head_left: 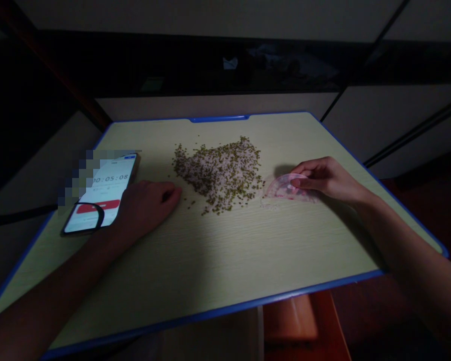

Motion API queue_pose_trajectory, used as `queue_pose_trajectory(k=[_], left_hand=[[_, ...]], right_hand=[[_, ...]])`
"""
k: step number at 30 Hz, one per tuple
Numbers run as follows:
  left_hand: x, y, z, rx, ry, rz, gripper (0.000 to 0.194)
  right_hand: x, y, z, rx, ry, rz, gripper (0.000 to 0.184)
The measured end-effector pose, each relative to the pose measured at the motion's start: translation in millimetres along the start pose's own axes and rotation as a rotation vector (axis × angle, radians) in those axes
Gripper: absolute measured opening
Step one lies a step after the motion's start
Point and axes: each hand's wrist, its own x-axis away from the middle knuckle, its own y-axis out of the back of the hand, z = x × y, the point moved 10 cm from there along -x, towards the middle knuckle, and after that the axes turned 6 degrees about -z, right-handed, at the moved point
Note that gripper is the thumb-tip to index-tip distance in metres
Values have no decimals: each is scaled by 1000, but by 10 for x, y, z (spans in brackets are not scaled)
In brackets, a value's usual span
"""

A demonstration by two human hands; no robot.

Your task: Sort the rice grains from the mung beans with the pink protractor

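A spread heap of small green beans mixed with pale grains lies on the middle of the table. To its right, my right hand pinches a clear pinkish protractor between thumb and fingers, its curved edge facing away from me. A few pale grains lie by the protractor's left end. My left hand rests on the table left of the heap, curled into a loose fist with nothing visible in it. Its knuckles are close to the heap's left edge, apart from it.
A phone with a lit timer screen lies at the left, partly behind my left hand; a black cord crosses it. The pale table has a blue rim. Below its front edge are orange containers. Cabinet panels stand behind.
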Motion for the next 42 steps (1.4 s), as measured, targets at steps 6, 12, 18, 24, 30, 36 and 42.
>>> queue_pose_trajectory(k=[6, 12, 18, 24, 30, 36, 42], left_hand=[[8, 14, -19, -9, -8, -1, 45], [9, 13, -5, -27, -8, -7, 45], [6, -5, -5, -3, 1, 8, 44], [0, 6, 6, -4, 3, -10, 45], [0, -20, 5, -7, 11, 13, 46], [-3, -29, 22, -4, 16, 3, 44], [-1, -28, 55, 8, 30, -7, 43]], right_hand=[[7, 35, 39, -17, 3, -37, 13], [-1, 67, 40, -11, 21, -71, 11], [6, 64, 22, -53, -7, -48, 15], [7, 9, 41, -27, -2, -44, 9], [-3, 15, 27, -27, 9, -55, 11], [0, 21, 43, -48, 26, -23, 10], [-2, -5, 35, -44, 18, -32, 11]])
